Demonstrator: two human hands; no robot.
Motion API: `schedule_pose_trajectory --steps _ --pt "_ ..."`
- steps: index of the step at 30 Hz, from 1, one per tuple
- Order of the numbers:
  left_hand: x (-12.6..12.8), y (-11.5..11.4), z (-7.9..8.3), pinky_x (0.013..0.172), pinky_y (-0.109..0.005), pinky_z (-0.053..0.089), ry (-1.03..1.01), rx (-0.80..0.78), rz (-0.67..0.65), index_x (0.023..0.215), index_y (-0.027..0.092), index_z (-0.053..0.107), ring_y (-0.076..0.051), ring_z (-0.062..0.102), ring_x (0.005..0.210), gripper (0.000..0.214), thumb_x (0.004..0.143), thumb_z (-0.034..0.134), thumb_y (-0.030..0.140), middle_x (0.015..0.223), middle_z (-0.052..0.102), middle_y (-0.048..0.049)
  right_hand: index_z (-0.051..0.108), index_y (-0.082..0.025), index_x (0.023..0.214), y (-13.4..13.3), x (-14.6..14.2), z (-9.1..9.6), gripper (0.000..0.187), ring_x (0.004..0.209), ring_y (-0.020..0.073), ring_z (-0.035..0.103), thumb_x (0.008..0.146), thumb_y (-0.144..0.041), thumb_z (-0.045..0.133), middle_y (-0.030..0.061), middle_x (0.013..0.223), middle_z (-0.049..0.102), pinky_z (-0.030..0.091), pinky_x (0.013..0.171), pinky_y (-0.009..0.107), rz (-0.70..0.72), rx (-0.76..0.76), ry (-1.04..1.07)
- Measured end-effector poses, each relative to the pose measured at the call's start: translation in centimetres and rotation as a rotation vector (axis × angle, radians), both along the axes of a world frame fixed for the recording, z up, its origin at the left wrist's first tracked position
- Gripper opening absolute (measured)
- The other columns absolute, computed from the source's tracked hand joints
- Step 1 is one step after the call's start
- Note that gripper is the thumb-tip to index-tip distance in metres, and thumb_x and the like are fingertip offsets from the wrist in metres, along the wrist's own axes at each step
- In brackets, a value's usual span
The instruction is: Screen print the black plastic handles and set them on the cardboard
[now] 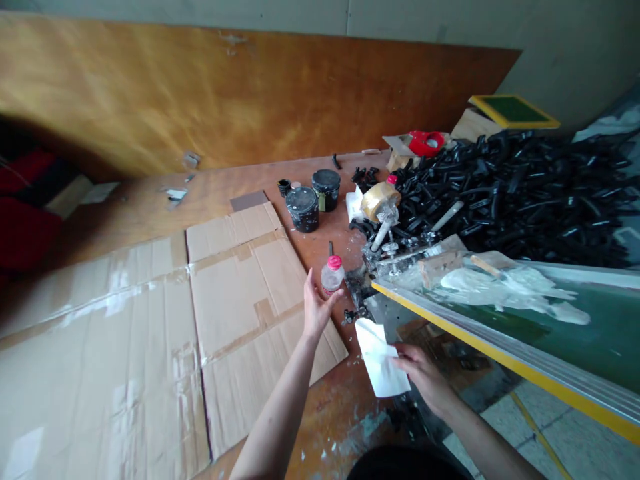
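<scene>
My left hand (316, 305) is stretched out beside a small clear plastic bottle with a pink cap (332, 273). Its fingers are spread and curl toward the bottle, with the thumb right at it; nothing is gripped. My right hand (419, 373) pinches a white cloth (380, 357) just under the raised edge of a yellow-framed green printing screen (505, 360). White ink is smeared on top of the screen (505, 287).
Flattened taped cardboard (150, 333) covers the left of the wooden table (330, 413). Two black ink tubs (303, 208) and a roll of tape (380, 199) stand behind the bottle. A big heap of black plastic parts (520, 193) fills the right back.
</scene>
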State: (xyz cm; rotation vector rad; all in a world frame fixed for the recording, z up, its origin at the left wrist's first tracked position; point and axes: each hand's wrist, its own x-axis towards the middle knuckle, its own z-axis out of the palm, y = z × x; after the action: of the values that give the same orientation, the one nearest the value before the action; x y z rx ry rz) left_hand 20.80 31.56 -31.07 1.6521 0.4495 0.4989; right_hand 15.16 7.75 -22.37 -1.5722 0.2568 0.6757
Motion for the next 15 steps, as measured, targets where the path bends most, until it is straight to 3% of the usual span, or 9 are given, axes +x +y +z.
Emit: schedule_pose_trajectory --steps 3,6,10,15 --pt "2.5 0.7 -1.6 0.106 -0.039 0.038 -0.017 -0.024 -0.124 0.148 0.020 0.021 -0.026 0.045 0.131 0.104 0.065 0.080 0.040 0.143 0.044 -0.0161 0.075 -0.018 0.075 -2.2 0.4 0.4 0.022 0.076 0.0239 0.064 0.061 -0.035 0.070 0.0038 0.073 0.071 0.048 0.072 0.035 0.118 -0.158 -0.133" --pt "3.8 0.7 -2.0 0.101 -0.040 0.043 0.055 0.041 -0.149 0.143 0.021 0.030 -0.025 0.056 0.117 0.094 0.065 0.079 0.037 0.130 0.057 -0.0116 0.075 -0.016 0.084 -4.1 0.1 1.0 0.024 0.080 0.0237 0.063 0.070 -0.032 0.064 0.0041 0.079 0.072 0.047 0.073 0.034 0.201 -0.262 -0.183" --pt "4.2 0.6 -1.5 0.089 -0.040 0.047 0.138 0.122 -0.111 0.122 0.019 0.050 -0.024 0.063 0.094 0.066 0.063 0.076 0.030 0.104 0.066 -0.0057 0.071 -0.015 0.087 -5.6 -0.8 1.4 0.023 0.079 0.0217 0.063 0.074 -0.033 0.064 0.0026 0.082 0.071 0.046 0.069 0.029 0.203 -0.284 -0.215" --pt "2.6 0.5 0.5 0.083 -0.037 0.050 0.072 0.094 -0.001 0.116 0.019 0.049 -0.021 0.063 0.085 0.067 0.059 0.078 0.039 0.096 0.064 -0.0027 0.072 -0.020 0.095 -7.3 -1.5 1.9 0.024 0.088 0.0199 0.065 0.084 -0.026 0.051 0.0028 0.091 0.072 0.050 0.080 0.029 0.308 -0.425 -0.465"
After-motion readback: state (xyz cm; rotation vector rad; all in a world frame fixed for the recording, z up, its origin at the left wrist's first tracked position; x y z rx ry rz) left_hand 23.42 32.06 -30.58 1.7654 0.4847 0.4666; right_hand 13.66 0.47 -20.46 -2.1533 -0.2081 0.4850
